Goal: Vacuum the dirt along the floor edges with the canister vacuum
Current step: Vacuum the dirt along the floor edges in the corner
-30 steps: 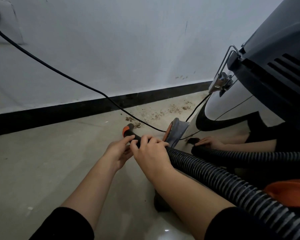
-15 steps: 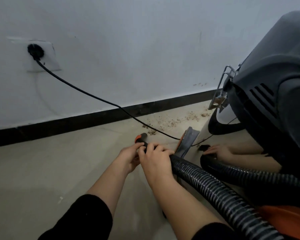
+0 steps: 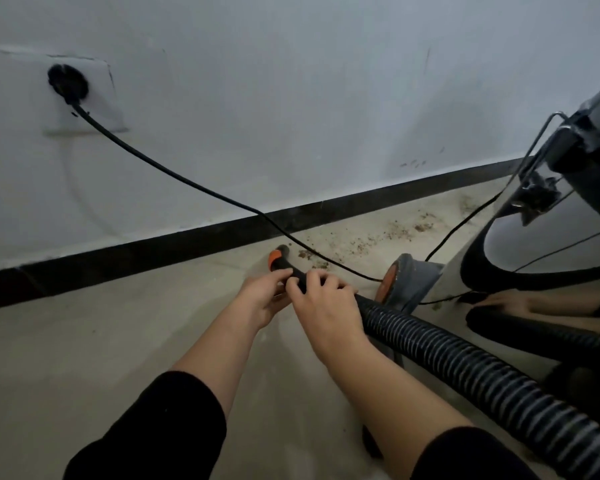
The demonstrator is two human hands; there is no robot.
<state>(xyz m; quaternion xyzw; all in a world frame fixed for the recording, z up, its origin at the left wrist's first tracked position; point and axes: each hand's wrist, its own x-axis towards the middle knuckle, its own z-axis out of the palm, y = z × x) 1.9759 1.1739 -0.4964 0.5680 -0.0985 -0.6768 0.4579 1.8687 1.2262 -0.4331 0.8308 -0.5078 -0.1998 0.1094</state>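
Both hands were on the nozzle [image 3: 286, 265]. My left hand [image 3: 262, 299] had its fingers curled round the black tube from the nine o'clock side. My right hand [image 3: 321, 306] wrapped over it from three o'clock, right where the hose [image 3: 465, 367] joined.

The nozzle lay low over the floor [image 3: 84, 358], orange-ringed tip aimed at eleven o'clock. It was near the skirting [image 3: 153, 250]; whether it touched I couldn't tell. The dirt [image 3: 371, 239] was strewn along the skirting at two o'clock from the tip, with a few crumbs just beside it.

I judged the tube to be stiff, light plastic, smooth enough to twist in the palm, so two hands close to the tip made sense for steering. The ribbed hose looked bendy and springy and likely to tug back, so it was a poor place to grip.

The cord [image 3: 194, 185] sagged right across the dirt at one o'clock, slack and thin, and could easily snag. The canister [image 3: 551, 258] stood at three o'clock and looked heavy.
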